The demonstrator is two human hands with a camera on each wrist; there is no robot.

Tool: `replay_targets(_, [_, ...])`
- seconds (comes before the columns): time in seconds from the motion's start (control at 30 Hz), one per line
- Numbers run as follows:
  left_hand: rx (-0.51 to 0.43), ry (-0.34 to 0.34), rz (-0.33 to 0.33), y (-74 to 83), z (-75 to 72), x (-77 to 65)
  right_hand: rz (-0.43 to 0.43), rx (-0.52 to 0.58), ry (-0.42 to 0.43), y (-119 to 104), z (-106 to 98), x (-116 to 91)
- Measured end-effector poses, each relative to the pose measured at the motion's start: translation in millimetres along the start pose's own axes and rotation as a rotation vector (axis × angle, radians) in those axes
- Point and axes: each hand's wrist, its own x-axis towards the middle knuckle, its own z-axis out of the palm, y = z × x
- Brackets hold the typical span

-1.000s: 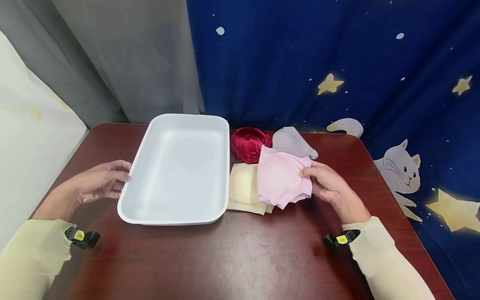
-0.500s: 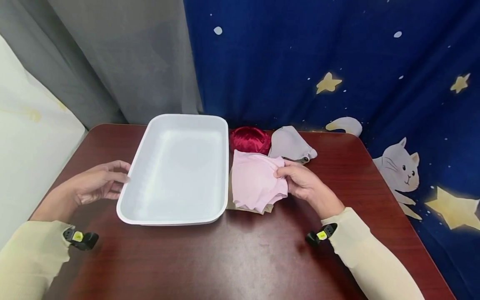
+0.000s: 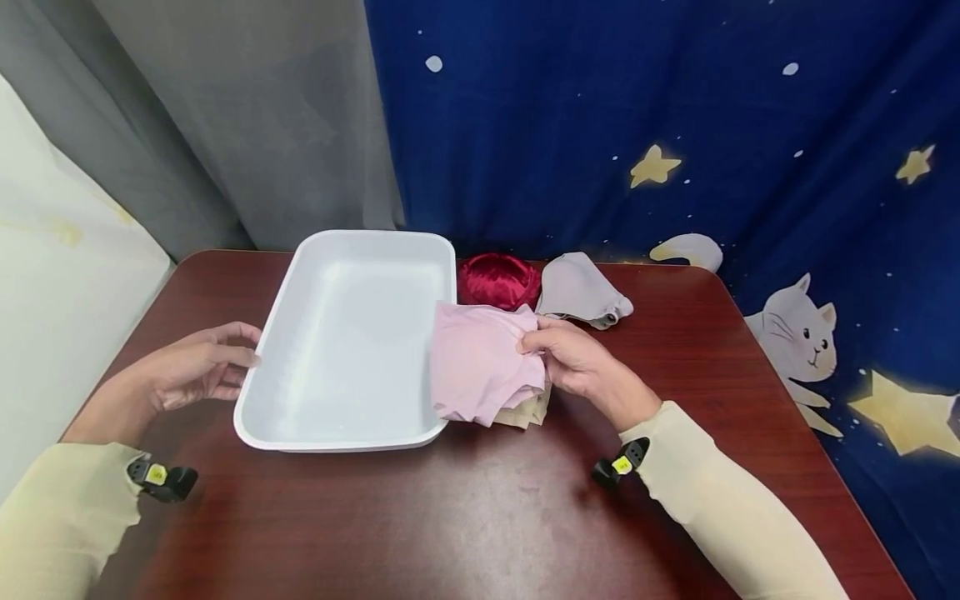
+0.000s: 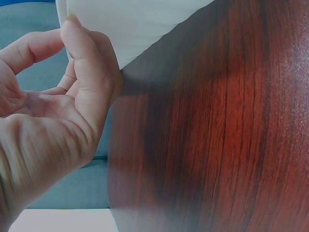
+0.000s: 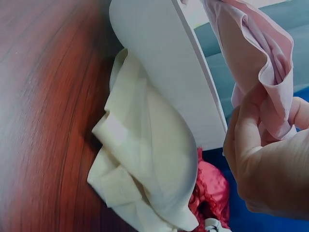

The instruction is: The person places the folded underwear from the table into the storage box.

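My left hand [image 3: 206,365] pinches the left rim of a deep white plastic tray [image 3: 352,440] between thumb and fingers. In the left wrist view the fingertips sit right at the tray's pale wall [image 4: 130,29]. My right hand [image 3: 573,362] pinches the right edge of a folded pink cloth garment [image 3: 480,358]. This soft bundle overlaps the tray's right rim in the head view; the right wrist view has it raised above the tray wall. Partly hidden below it, a folded cream cloth garment [image 5: 149,140] lies on the table against the tray's outer side.
Behind the pink garment lie a red satin bundle with a ruffled edge [image 3: 498,282] and a grey folded fabric piece [image 3: 581,287]. They rest on the brown wooden table [image 3: 480,517] near its back edge. Grey and blue curtains [image 3: 525,108] hang directly behind.
My right hand has carried the pink garment leftward, from over the cream garment's right side to the tray's right rim. More of the grey piece shows. My left hand stays at the tray.
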Motion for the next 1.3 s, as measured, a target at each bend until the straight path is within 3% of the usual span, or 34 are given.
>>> replay_targets(0.57, [-0.011,-0.009,0.006,-0.8,-1.1,0.9,0.031,-0.016,0.006,1,32,16])
replay_targets(1.3, [0.011,-0.004,-0.001,-1.3,-3.0,1.6,0.011,-0.025,-0.021,-4,77,34])
